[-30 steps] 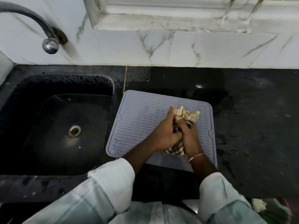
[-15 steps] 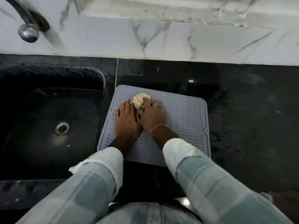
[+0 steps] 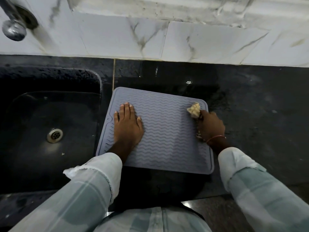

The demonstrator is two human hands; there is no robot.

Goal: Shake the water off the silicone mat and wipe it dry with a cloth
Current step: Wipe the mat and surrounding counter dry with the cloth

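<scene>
A grey-lilac silicone mat (image 3: 167, 131) with wavy ridges lies flat on the black counter, just right of the sink. My left hand (image 3: 127, 125) rests palm down on the mat's left part, fingers spread flat. My right hand (image 3: 210, 126) is at the mat's right edge, closed around a bunched beige cloth (image 3: 194, 110). The cloth sticks out past my fingers near the mat's far right corner and touches the mat there. Most of the cloth is hidden under my right hand.
A black sink (image 3: 50, 124) with a round metal drain (image 3: 54, 135) lies to the left. A chrome tap (image 3: 14, 29) juts from the marble-tiled wall at the top left. The wet black counter (image 3: 259, 114) stretches right of the mat.
Both hands were together over the cloth near the mat's far left. Now the right hand has swept the cloth to the right edge, while the left hand stays flat on the left part.
</scene>
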